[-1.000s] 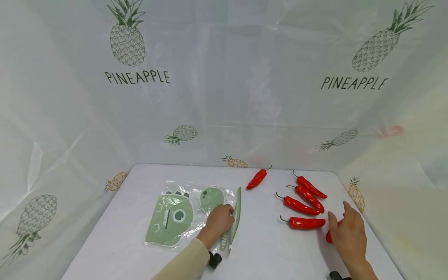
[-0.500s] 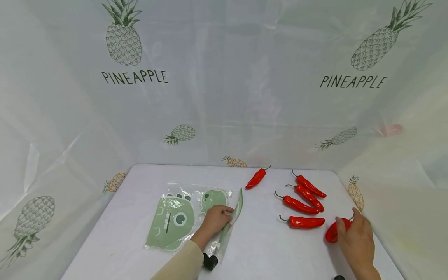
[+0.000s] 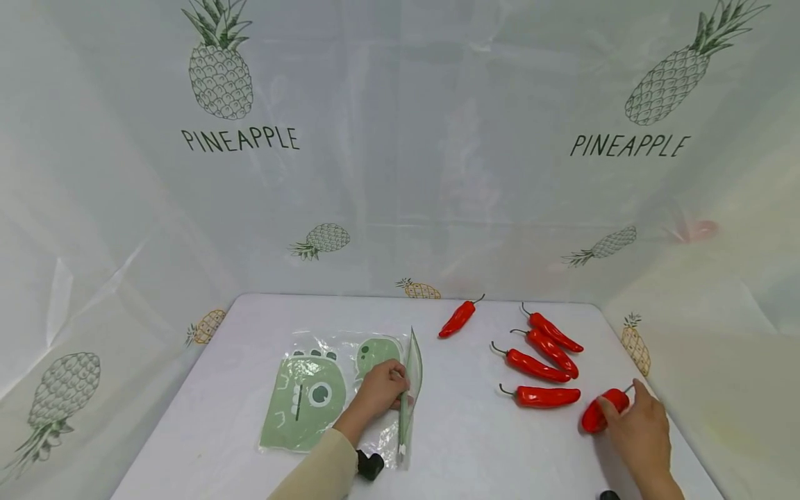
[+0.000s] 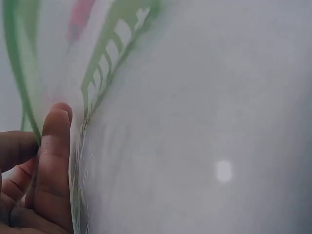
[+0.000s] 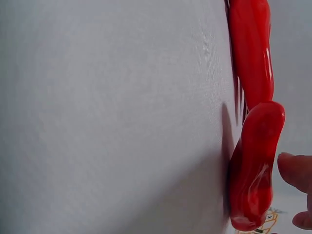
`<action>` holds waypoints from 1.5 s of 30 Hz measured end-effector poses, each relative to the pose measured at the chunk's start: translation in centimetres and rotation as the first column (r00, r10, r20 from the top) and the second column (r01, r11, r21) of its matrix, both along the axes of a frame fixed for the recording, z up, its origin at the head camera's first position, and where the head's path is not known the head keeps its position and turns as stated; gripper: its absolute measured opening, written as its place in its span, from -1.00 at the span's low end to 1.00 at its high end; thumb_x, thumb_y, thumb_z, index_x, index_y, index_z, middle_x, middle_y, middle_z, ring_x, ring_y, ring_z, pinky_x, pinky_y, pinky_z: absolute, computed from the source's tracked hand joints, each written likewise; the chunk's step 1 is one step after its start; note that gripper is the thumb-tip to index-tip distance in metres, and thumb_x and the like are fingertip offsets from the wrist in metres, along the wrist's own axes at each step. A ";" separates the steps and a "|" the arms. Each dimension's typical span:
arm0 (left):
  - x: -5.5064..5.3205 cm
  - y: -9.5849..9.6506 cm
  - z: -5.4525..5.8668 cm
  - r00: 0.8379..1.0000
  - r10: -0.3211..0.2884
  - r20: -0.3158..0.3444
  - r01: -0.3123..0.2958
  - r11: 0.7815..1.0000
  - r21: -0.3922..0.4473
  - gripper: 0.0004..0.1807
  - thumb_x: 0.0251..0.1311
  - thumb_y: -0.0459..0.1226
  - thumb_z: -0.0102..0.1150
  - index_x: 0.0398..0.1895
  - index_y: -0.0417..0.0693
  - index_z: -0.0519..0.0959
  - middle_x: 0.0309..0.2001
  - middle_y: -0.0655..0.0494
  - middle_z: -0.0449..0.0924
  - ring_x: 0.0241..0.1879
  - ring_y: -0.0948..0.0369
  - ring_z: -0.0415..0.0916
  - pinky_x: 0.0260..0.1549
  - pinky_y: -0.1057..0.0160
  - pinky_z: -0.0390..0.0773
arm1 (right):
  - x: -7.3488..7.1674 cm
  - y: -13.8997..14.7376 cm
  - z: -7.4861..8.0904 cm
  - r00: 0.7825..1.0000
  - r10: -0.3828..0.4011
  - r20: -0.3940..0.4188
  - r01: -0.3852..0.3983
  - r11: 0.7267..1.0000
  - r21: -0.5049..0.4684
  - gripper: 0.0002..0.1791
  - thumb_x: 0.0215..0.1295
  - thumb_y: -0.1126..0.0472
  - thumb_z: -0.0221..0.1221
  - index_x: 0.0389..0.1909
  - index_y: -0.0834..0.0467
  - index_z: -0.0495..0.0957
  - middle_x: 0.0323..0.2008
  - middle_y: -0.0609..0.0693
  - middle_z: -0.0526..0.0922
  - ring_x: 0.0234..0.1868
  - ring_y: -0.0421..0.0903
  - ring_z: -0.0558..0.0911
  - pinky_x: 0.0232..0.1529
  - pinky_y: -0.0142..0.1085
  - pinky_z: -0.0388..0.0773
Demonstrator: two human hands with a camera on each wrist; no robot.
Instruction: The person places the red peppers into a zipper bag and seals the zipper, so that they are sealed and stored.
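The left hand (image 3: 378,385) pinched the green edge of the bag (image 3: 306,396), which lay on the left half of the table (image 3: 462,444). Over the last half second that edge had shifted left, and its two sides now stood parted in a narrow leaf shape. This seemed to mean the bag's mouth was coming apart under the fingers.

The right hand (image 3: 640,427) had sunk slightly around the nearest pepper (image 3: 603,413), and more of the pepper showed than a second before. Thumb and fingers stood wide, the thumb just off its side in the right wrist view. The fingertips by the stem were harder to make out, and may or may not have touched it. The pepper lay on the table, so it seemed reached for rather than gripped.

Four other peppers (image 3: 548,397) lay just beyond it, unmoved, and a lone pepper (image 3: 458,320) lay near the far edge.

"PINEAPPLE" was printed twice on the sheet (image 3: 450,139) behind, beneath drawn pineapples (image 3: 221,82). The bag carried green cartoon creatures; no brand could be read on it.
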State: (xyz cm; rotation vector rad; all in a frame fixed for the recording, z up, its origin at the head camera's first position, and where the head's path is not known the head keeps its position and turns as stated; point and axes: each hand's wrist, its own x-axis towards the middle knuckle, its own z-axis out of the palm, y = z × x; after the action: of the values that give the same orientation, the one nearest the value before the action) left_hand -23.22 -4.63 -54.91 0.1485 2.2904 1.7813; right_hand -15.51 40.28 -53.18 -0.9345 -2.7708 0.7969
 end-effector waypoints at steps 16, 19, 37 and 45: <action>0.2 -0.9 0.5 0.997 0.016 -0.070 -0.024 0.994 -0.111 -0.82 0.29 -0.37 0.37 -0.14 -0.16 0.56 -0.53 0.07 0.65 -0.70 0.25 0.57 -0.61 0.34 0.53 | -0.8 1.6 -0.6 0.998 0.042 0.056 -0.033 0.988 -0.151 0.19 0.38 -0.04 0.37 0.61 0.46 -0.22 0.28 0.65 0.32 0.24 0.56 0.41 0.05 0.31 0.67; 0.2 -1.0 0.4 0.997 0.011 -0.074 -0.019 0.995 -0.100 -0.82 0.29 -0.37 0.37 -0.15 -0.17 0.56 -0.55 0.08 0.63 -0.70 0.26 0.55 -0.62 0.35 0.50 | -1.1 1.8 -0.5 0.995 0.069 0.078 -0.054 0.982 -0.181 0.24 0.35 -0.07 0.40 0.62 0.44 -0.26 0.28 0.65 0.30 0.25 0.58 0.39 0.00 0.27 0.70; 0.4 -1.3 1.0 0.998 0.026 -0.059 -0.031 0.996 -0.079 -0.79 0.27 -0.38 0.40 -0.08 -0.25 0.66 -0.44 -0.02 0.75 -0.62 0.29 0.60 -0.55 0.30 0.66 | -1.2 2.5 0.0 0.992 0.123 0.015 -0.115 0.961 -0.253 0.07 0.44 -0.01 0.30 0.67 0.31 -0.16 0.31 0.61 0.23 0.20 0.56 0.41 -0.26 0.05 0.81; 0.5 -1.3 1.4 0.996 0.065 -0.057 -0.068 0.997 -0.043 -0.75 0.27 -0.35 0.41 -0.01 -0.26 0.72 -0.34 -0.05 0.79 -0.51 0.27 0.67 -0.47 0.25 0.75 | -1.2 1.9 0.1 0.996 0.093 -0.007 -0.091 0.960 -0.263 0.04 0.46 0.02 0.29 0.67 0.31 -0.14 0.36 0.61 0.22 0.23 0.56 0.43 -0.24 0.06 0.81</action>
State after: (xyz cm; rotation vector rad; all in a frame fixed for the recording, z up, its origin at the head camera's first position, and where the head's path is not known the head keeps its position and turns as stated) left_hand -22.68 -5.96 -53.47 0.1173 2.3988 1.7776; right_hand -16.70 42.17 -53.07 -0.8499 -2.7759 1.2036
